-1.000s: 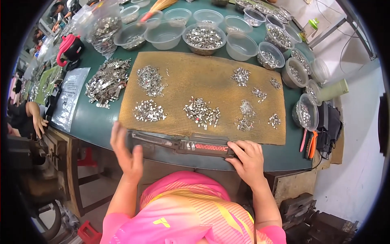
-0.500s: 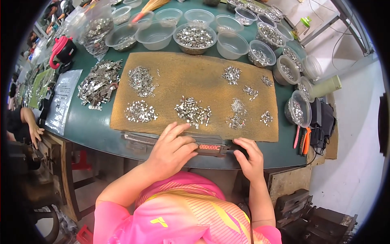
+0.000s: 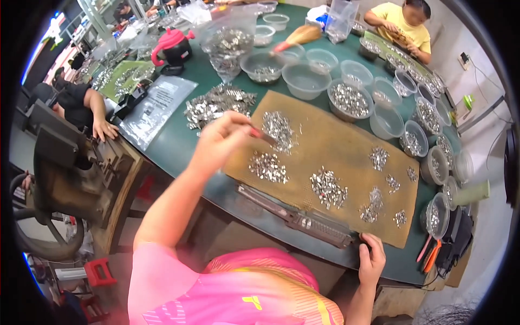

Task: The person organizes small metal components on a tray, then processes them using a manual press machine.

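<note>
My left hand (image 3: 223, 142) is raised over the left edge of the tan textured mat (image 3: 319, 124). Its fingers pinch a short red-and-dark strip (image 3: 262, 135), blurred, above a pile of silver pieces (image 3: 278, 129). A long dark metal jig (image 3: 295, 214) lies along the table's front edge, below the mat. At the jig's right end rests my right hand (image 3: 371, 259), fingers curled round its tip. Other silver piles on the mat include small links (image 3: 328, 187) in the middle and thin pieces (image 3: 372, 205) to the right.
A heap of metal strips (image 3: 216, 105) and a clear plastic bag (image 3: 154, 108) lie left of the mat. Plastic tubs (image 3: 349, 100) of parts line its far side. Orange-handled pliers (image 3: 431, 254) lie at the right. Co-workers sit at far right (image 3: 409, 24) and left (image 3: 81, 105).
My left hand has left the jig and risen up and left, with a red-and-dark strip in its fingers. The red piece no longer shows in the jig. The view has turned left.
</note>
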Available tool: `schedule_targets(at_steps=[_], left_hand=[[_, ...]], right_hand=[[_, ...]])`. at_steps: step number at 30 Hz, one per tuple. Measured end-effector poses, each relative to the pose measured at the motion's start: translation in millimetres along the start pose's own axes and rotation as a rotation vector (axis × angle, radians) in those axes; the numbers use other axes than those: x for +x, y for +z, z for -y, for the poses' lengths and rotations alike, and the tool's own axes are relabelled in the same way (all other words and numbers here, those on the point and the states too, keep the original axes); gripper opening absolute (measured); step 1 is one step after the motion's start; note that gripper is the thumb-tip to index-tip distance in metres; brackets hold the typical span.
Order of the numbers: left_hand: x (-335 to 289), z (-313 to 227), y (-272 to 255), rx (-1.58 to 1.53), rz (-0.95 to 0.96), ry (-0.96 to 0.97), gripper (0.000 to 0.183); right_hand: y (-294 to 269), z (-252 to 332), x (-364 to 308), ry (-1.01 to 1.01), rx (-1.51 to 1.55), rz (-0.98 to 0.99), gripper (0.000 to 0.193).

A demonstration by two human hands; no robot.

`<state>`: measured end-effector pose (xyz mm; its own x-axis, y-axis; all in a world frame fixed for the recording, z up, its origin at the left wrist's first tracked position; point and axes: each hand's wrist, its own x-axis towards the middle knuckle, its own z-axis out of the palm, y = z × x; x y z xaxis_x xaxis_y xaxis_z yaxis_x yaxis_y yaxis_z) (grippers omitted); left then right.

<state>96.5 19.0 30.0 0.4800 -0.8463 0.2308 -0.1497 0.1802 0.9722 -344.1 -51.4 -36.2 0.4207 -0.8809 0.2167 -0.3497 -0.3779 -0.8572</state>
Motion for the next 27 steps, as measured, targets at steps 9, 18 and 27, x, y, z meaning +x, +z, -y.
schedule_targets(at_steps=[9, 18, 27], left_hand=[[55.2, 72.8, -106.2, 1.220, -0.110, 0.139, 0.048], [53.6, 86.4, -77.8, 1.256, -0.093, 0.113, 0.056], [-0.9, 42.5, -21.7, 1.118, -0.059, 0.367, 0.043]], right_hand=[[6.0, 4.5, -0.2, -0.034, -0.047, -0.010, 0.021], [-2.0, 13.1, 3.1, 0.000, -0.078, 0.019, 0.021], [-31.7, 17.3, 60.8, -0.252, -0.447, -0.198, 0.017]])
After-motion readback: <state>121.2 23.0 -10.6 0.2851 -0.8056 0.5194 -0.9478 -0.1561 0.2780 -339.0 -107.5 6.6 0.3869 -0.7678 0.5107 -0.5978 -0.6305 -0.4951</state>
